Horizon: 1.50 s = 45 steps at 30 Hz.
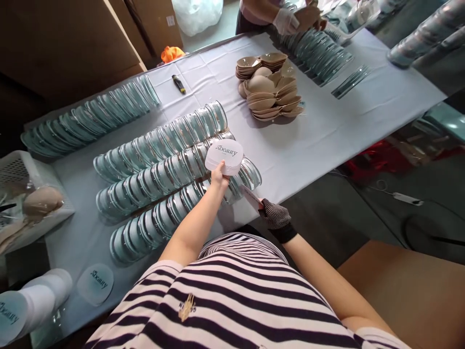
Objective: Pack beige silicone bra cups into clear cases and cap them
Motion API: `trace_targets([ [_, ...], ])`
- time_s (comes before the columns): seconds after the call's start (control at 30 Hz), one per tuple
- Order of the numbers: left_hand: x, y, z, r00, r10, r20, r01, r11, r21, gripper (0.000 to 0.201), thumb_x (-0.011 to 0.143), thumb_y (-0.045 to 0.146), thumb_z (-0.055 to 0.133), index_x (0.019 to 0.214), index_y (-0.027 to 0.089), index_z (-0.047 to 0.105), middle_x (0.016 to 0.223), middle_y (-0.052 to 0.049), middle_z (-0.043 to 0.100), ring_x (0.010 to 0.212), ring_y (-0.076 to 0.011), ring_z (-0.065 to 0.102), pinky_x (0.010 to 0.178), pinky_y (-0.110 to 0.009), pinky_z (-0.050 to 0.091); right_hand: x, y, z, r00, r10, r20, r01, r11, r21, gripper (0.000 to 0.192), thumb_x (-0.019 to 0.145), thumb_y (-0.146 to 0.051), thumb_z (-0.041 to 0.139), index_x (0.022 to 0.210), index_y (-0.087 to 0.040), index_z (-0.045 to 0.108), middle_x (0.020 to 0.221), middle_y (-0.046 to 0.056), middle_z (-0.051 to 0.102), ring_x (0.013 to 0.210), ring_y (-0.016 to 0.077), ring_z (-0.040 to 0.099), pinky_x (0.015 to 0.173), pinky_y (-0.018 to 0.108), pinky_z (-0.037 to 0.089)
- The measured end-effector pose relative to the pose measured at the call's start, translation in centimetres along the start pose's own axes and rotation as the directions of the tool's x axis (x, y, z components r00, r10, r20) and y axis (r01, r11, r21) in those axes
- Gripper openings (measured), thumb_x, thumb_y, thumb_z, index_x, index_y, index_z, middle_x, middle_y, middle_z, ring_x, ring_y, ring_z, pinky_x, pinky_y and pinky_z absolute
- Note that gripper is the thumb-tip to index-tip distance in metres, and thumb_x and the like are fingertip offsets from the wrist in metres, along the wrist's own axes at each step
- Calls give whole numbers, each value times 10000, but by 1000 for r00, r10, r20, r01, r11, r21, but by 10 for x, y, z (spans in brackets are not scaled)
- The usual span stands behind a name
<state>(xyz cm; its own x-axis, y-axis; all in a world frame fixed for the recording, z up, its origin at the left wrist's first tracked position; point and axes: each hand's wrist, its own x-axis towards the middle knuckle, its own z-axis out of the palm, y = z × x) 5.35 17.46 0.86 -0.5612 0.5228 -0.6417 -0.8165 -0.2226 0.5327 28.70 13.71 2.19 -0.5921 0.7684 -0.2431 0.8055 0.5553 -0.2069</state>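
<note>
My left hand [219, 175] holds a small stack of white rounded cards printed "Sbeauty" [224, 155] over the near rows of clear plastic shells [170, 169]. My right hand [274, 214], in a dark knit glove, pinches a thin pale card [250, 196] at the table's near edge, right beside the end of the nearest shell row [152, 223]. Several rows of overlapping clear shells lie slantwise on the pale blue tablecloth [327, 131].
A pile of beige bra cups [271, 87] sits mid-table. Another person's gloved hand [286, 20] works at the far end by more shells [319, 53]. A white basket [25, 194] stands at left, card stacks [32, 300] bottom left, a black marker [178, 84] farther off.
</note>
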Motion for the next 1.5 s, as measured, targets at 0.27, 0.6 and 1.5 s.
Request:
trace_targets([
  [0.27, 2, -1, -6, 999, 20, 27, -20, 1000, -8, 525, 803, 78, 713, 1299, 227, 624, 1230, -70, 720, 1157, -232, 675, 977, -359, 570, 79, -29, -7, 977, 17, 213, -12, 1000, -23, 399, 1014, -419, 352, 1294, -192, 523, 1038, 131, 740, 906, 248, 706, 707, 288, 439],
  [0.6, 4, 0, -8, 998, -35, 57, 36, 999, -17, 507, 781, 65, 728, 1259, 214, 649, 1197, -70, 733, 1170, -235, 667, 1009, -360, 553, 78, -20, 28, 979, 88, 181, -114, 983, 141, 407, 999, -309, 335, 1282, -203, 609, 1160, 140, 713, 1018, 256, 677, 853, 327, 479],
  [1.5, -51, 8, -39, 983, 140, 122, -156, 980, 124, 364, 729, 76, 770, 1073, 181, 713, 1004, -45, 777, 1107, -230, 693, 1028, -367, 521, 104, -68, -36, 889, 12, -458, 156, 932, 328, 607, 944, -421, 430, 1465, -109, 435, 1593, 194, 291, 1477, 302, 282, 1174, 477, 324],
])
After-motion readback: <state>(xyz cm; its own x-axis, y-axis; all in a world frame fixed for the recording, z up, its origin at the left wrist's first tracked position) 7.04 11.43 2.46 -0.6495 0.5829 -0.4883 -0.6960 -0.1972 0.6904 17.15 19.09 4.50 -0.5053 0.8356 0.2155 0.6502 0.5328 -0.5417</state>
